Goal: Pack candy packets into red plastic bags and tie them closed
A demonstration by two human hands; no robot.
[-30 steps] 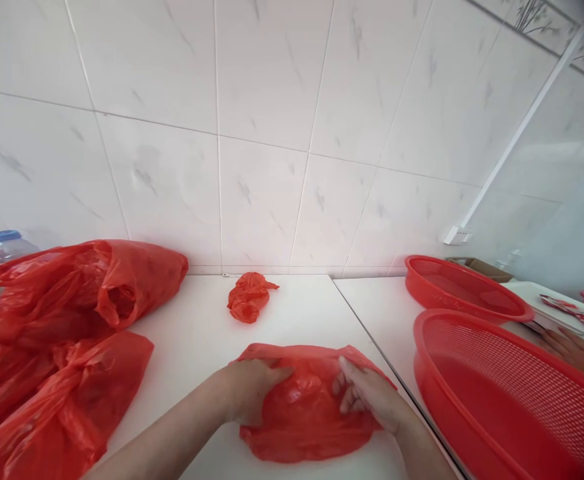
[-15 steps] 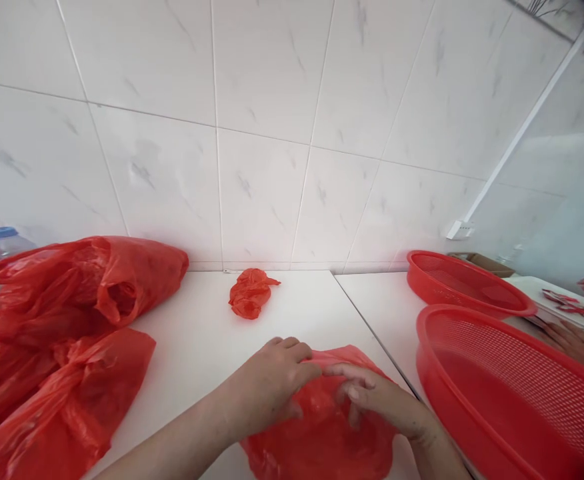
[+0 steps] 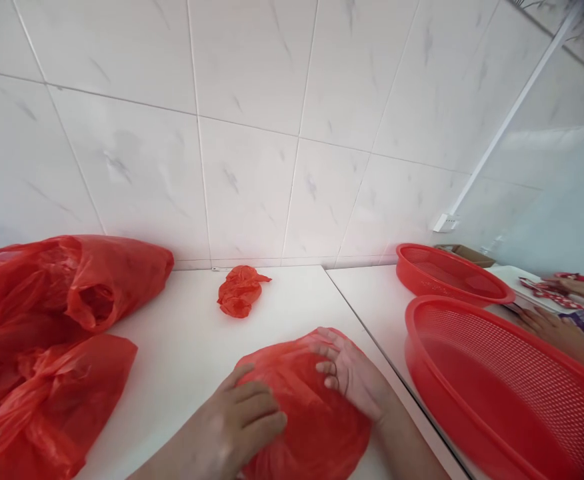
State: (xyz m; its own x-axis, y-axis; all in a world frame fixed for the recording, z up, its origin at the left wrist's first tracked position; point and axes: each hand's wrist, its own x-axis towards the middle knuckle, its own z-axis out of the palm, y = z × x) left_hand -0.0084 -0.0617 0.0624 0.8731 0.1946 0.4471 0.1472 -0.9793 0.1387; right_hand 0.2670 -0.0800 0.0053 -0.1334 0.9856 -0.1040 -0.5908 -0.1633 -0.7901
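Note:
A red plastic bag (image 3: 317,427) lies bunched in front of me on the white tabletop, its upper side rounded. My left hand (image 3: 237,423) rests palm down on the bag's left side, fingers loosely spread. At the upper right edge of the bag, my right hand (image 3: 355,377) has its palm turned inward and its fingers parted, some slightly bent; the fingertips look partly veiled by the thin film. Neither hand shows a clear grip. What the bag contains, if anything, cannot be made out.
Large red bags (image 3: 97,280) are heaped at left. A small crumpled red bag (image 3: 242,291) lies near the wall. Red mesh baskets (image 3: 472,320) stand at right. Beyond them are another person's hands (image 3: 559,333) and a white tray (image 3: 509,275).
My hands were together at the bag's upper edge half a second ago; now they are apart, left hand lower left, right hand upper right. The bag looks rounder. The view has shifted right.

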